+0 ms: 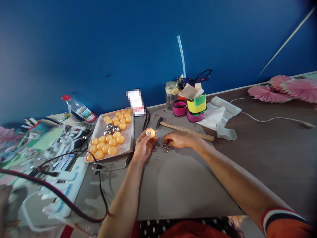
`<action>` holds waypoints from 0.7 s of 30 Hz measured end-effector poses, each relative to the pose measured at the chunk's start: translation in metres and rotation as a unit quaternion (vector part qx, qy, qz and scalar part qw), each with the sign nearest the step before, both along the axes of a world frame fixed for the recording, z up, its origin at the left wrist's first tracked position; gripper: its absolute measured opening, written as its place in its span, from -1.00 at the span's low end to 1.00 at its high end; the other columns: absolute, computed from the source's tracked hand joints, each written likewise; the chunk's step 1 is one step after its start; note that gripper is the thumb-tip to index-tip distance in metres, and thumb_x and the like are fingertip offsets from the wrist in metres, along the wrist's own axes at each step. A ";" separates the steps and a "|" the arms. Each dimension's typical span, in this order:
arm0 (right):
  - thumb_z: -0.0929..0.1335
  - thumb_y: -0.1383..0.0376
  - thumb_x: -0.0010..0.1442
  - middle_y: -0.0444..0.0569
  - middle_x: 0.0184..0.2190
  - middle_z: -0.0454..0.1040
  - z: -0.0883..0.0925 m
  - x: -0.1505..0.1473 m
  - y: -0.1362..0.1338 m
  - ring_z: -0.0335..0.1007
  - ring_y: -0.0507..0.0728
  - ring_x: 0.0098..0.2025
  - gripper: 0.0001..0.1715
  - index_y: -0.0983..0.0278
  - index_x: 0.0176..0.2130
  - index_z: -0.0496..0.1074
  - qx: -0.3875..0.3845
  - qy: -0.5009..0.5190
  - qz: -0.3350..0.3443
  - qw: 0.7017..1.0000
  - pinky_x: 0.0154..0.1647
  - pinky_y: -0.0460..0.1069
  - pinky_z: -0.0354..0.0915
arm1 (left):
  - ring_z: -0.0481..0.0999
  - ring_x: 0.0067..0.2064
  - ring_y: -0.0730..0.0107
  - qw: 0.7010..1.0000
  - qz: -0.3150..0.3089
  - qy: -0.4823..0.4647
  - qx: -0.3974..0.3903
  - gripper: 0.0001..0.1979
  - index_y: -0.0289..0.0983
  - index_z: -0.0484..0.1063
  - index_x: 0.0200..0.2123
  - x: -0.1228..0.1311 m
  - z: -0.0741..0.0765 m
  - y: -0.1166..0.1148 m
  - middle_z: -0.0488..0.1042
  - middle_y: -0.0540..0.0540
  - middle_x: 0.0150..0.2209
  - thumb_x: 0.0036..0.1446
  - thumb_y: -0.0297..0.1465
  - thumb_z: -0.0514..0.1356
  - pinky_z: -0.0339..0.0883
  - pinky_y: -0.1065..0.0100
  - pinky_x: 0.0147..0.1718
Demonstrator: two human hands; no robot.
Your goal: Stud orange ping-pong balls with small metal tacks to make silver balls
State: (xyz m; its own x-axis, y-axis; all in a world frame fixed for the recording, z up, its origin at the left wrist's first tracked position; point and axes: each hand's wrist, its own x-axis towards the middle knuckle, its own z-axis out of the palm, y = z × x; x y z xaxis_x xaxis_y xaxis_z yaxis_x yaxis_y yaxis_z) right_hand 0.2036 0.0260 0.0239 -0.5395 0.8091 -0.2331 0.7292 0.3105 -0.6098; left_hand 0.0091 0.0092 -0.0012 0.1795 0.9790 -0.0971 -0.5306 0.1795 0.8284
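Observation:
My left hand (pixel 142 146) holds an orange ball (pixel 152 132) between thumb and fingers. A small shiny metal piece lies against the ball's near side, by the thumb tip. My right hand (pixel 180 138) reaches down with bent fingers into a pile of small shiny metal pieces (pixel 168 149) on the grey table. The fingertips are pressed together there; whether they pinch a piece is too small to tell. Just behind the right hand lies a hammer (pixel 184 128) with a wooden handle. A shallow white box (pixel 126 145) left of my hands contains orange balls and several silver balls.
Pliers (pixel 109 168) lie before the box. Cables, a white power strip (pixel 71 188) and a plastic bottle (pixel 81 110) crowd the left. A glass jar (pixel 171 96), a yellow container (pixel 196 105) and a small white carton (pixel 226 132) stand behind and right. Pink paper fans (pixel 271 91) lie far right.

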 end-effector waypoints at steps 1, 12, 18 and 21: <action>0.31 0.46 -0.07 -0.11 -0.46 0.49 0.000 -0.002 -0.001 0.26 0.03 -0.50 -0.74 0.17 -0.40 0.51 0.004 -0.005 0.000 1.000 -0.51 -0.09 0.04 | 0.49 -0.38 0.52 1.000 0.000 0.001 -0.001 -0.63 -0.29 0.41 -0.09 0.000 0.000 0.000 0.53 -0.13 -0.19 -0.01 -0.35 0.29 0.38 0.41 -0.28; 0.28 0.37 0.06 -0.11 -0.47 0.47 0.008 -0.001 0.000 0.24 0.03 -0.48 -0.85 0.22 -0.43 0.45 -0.006 0.015 0.005 1.000 -0.47 -0.08 0.05 | 0.50 -0.38 0.52 1.000 0.001 -0.009 -0.005 -0.68 -0.28 0.42 -0.13 -0.001 0.001 0.000 0.54 -0.11 -0.22 0.00 -0.37 0.29 0.38 0.42 -0.27; 0.25 0.30 0.12 -0.11 -0.41 0.47 0.014 -0.002 -0.003 0.28 0.04 -0.41 -0.84 0.20 -0.34 0.43 -0.010 0.034 -0.020 0.999 -0.41 -0.07 0.07 | 0.50 -0.38 0.50 1.000 0.000 -0.006 -0.007 -0.68 -0.27 0.42 -0.13 0.000 0.002 -0.001 0.54 -0.11 -0.21 0.00 -0.36 0.29 0.38 0.40 -0.28; 0.26 0.31 0.11 -0.11 -0.39 0.48 0.014 -0.002 -0.003 0.30 0.05 -0.40 -0.83 0.19 -0.31 0.44 -0.012 0.025 -0.026 0.999 -0.40 -0.06 0.08 | 0.50 -0.37 0.50 1.000 0.001 -0.007 -0.010 -0.68 -0.27 0.42 -0.13 0.000 0.002 -0.001 0.54 -0.11 -0.21 0.00 -0.37 0.29 0.38 0.40 -0.27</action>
State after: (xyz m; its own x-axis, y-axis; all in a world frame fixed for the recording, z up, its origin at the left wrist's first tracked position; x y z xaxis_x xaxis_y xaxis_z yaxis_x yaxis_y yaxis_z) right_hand 0.2015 0.0231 0.0381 -0.5092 0.8305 -0.2259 0.7116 0.2585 -0.6533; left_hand 0.0094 0.0085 0.0012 0.1788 0.9773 -0.1135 -0.5426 0.1941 0.8172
